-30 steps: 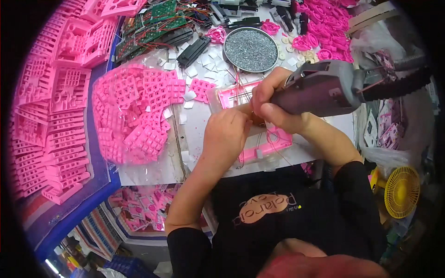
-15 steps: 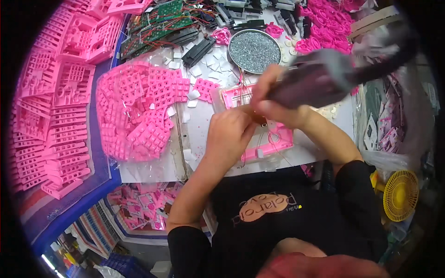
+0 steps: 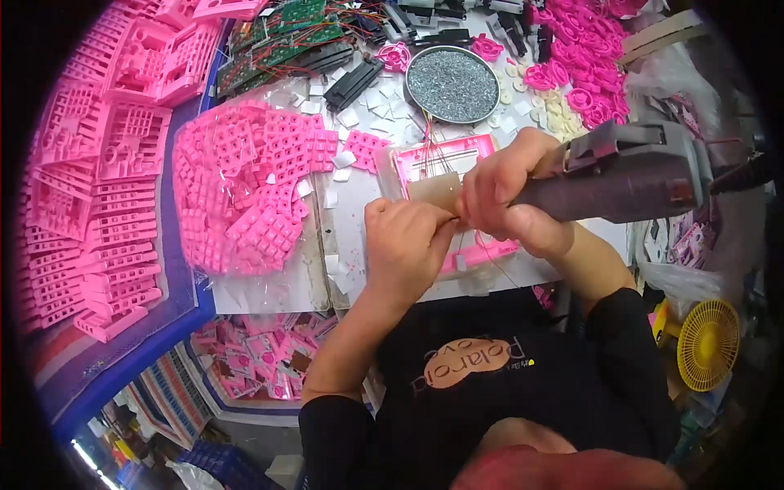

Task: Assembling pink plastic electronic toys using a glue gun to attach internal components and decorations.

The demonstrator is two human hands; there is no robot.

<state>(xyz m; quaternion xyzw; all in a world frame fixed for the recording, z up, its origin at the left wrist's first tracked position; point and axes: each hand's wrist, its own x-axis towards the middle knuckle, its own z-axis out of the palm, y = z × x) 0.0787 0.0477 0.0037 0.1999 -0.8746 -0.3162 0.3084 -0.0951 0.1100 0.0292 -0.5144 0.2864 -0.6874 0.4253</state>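
Note:
My right hand point(image 3: 516, 189) is wrapped round a dark corded electric screwdriver point(image 3: 621, 181), which lies nearly level with its cable end to the right. The tool's tip is hidden by my fingers. Close beside it, my left hand point(image 3: 404, 245) is closed in a pinch; what its fingertips hold is hidden. Both hands are over a pink plastic housing point(image 3: 483, 255) on the white tabletop. A flat tan board point(image 3: 433, 193) shows just above my left fingers, over the housing. Thin wires point(image 3: 430, 151) run across the housing's far part.
Behind the housing stands a round dish of small screws point(image 3: 452, 84). A clear bag of pink keypads point(image 3: 245, 192) lies left, beyond it stacked pink housings point(image 3: 122, 229). Circuit boards point(image 3: 286, 41) lie at the back, pink rings point(image 3: 580, 49) back right. A yellow fan point(image 3: 707, 345) is at lower right.
The screwdriver has swung lower and to the right, from raised and blurred to nearly level. My right hand has turned with it; the tan board shows more. My left hand stays almost in place.

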